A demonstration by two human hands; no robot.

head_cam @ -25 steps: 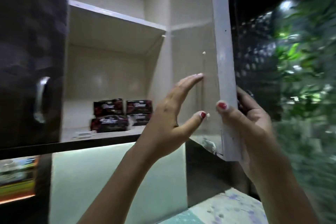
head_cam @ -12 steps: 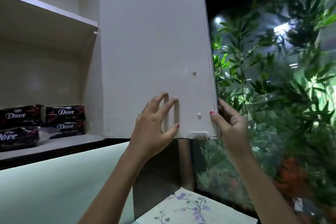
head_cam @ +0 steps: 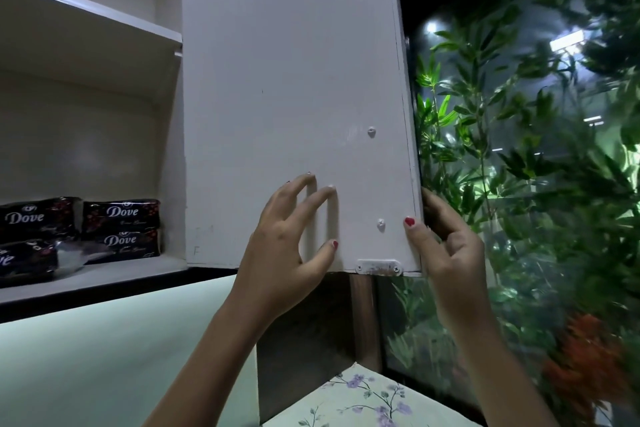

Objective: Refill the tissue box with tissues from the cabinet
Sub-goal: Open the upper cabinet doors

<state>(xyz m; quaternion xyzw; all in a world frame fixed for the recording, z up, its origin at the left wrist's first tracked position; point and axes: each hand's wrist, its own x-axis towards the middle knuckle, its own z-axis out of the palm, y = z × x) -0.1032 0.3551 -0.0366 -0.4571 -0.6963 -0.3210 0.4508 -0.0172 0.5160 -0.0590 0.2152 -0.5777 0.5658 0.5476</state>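
Observation:
The wall cabinet stands open, its white door [head_cam: 291, 97] swung wide to the right. My right hand [head_cam: 446, 246] grips the door's lower right edge, thumb on the inner face and fingers behind it. My left hand [head_cam: 287, 239] lies with spread fingers flat against the door's inner face, low down. Several dark Dove tissue packs [head_cam: 121, 229] are stacked on the lower shelf [head_cam: 114, 274] at the left, well away from both hands. No tissue box is in view.
An upper shelf [head_cam: 90, 14] holds nothing visible. Leafy green plants [head_cam: 519, 149] behind glass fill the right side. A floral-patterned surface [head_cam: 363, 399] lies below the door. A pale lit wall panel [head_cam: 104, 357] runs under the cabinet.
The door has swung from edge-on to fully open toward the right. My left hand went from hovering in the air to resting on the door's inner face; my view shifted right.

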